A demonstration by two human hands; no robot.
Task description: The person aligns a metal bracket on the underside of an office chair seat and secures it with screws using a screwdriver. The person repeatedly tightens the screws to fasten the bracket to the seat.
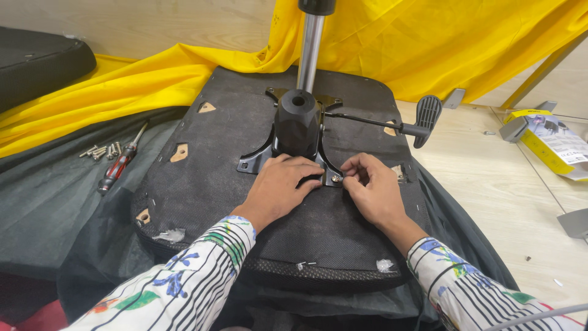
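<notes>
An upturned black chair seat (208, 178) lies in front of me with a black metal tilt mechanism (296, 125) mounted on its underside. My left hand (278, 187) rests flat on the near part of that bracket, pressing down on it. My right hand (370, 187) pinches a small screw (335, 178) at the bracket's near right corner with thumb and fingertips. A chrome gas-lift column (310, 52) rises behind the mechanism. A lever with a black paddle handle (425, 119) sticks out to the right.
A red-and-black screwdriver (119, 165) and several loose screws (101, 151) lie on the dark cloth at left. Yellow fabric (429, 43) is draped behind. A yellow printed packet (551, 144) and grey metal brackets (514, 129) sit on the wooden floor at right.
</notes>
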